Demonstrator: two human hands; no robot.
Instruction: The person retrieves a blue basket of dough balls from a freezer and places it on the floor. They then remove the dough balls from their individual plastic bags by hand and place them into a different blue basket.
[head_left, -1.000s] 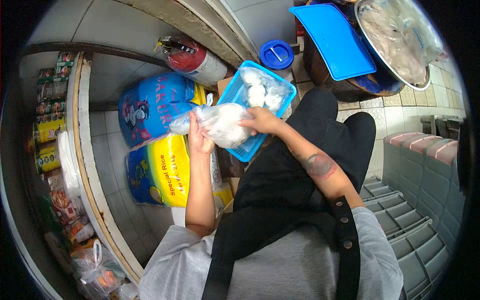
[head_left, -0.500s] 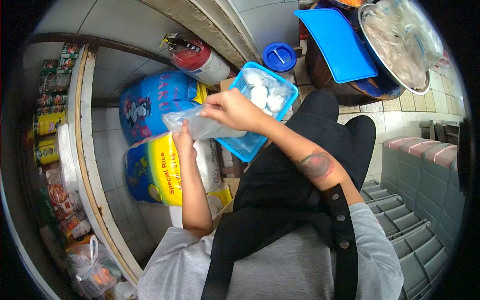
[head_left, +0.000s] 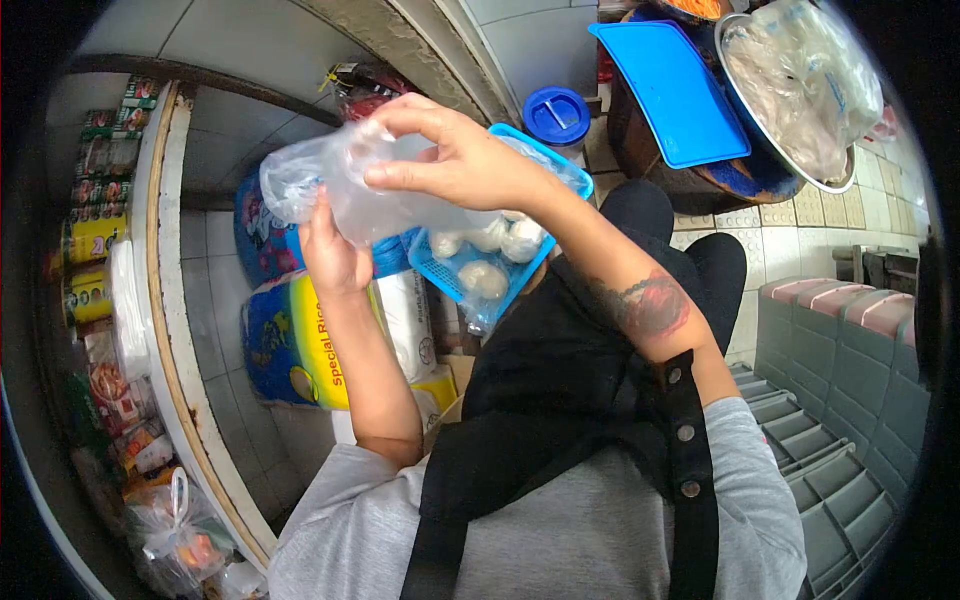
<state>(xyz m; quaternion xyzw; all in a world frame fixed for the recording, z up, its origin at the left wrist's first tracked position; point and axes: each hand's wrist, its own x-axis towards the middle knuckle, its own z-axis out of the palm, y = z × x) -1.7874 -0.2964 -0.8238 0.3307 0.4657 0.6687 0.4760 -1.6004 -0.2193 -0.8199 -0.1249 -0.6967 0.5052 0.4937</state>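
A clear plastic bag (head_left: 375, 205) is stretched between my two hands above the blue basket. My left hand (head_left: 333, 250) grips its lower left side, thumb pointing up and fingers partly hidden behind the film. From the right, my right hand (head_left: 465, 160) holds the bag's upper part, with thumb and curled fingers on either side of the film. Below and to the right, the blue plastic basket (head_left: 437, 272) contains several white round lumps (head_left: 483, 279) in clear plastic. I cannot make out anything inside the bag.
Rice sacks (head_left: 290, 345) stand to the left, beside a shelf (head_left: 150, 300) of packets and cans. A blue-lidded tub (head_left: 557, 116) stands behind the basket. At upper right are a blue lid (head_left: 670, 92) and a metal bowl (head_left: 845, 178) with bagged contents. Grey crates (head_left: 830, 480) stand at right.
Both hands have lifted the bag up and to the left, and it is now spread wider. More of the white lumps in the basket show. My right hand's thumb and fingers are farther apart.
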